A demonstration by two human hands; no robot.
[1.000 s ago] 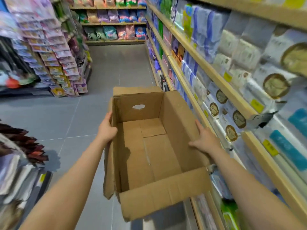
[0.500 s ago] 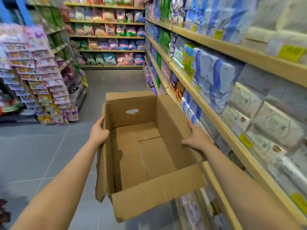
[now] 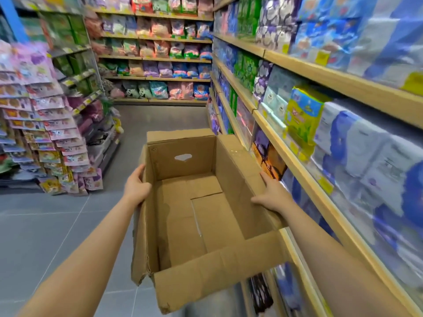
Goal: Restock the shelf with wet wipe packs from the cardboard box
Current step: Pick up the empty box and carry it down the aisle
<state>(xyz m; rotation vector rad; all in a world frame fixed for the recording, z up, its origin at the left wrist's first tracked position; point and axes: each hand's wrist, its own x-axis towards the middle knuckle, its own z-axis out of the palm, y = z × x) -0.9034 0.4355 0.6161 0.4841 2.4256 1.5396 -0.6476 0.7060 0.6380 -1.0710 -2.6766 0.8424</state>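
Note:
An open brown cardboard box (image 3: 196, 220) hangs in front of me above the aisle floor, with nothing inside and its flaps spread. My left hand (image 3: 136, 184) grips the box's left wall near the rim. On the right wall my right hand (image 3: 271, 195) holds the rim, fingers over the edge. Wooden shelves (image 3: 297, 156) on the right carry many blue, white and purple wet wipe and tissue packs (image 3: 366, 152), blurred by motion.
A grey tiled floor (image 3: 57, 229) stretches left of the box. A rack of hanging pink packets (image 3: 41, 124) stands at the left. Shelves of bagged goods (image 3: 160, 65) close the aisle's far end.
The view has tilted upward and the box has come up with it, still held by both hands. More of the upper shelves and the aisle's far end shows now.

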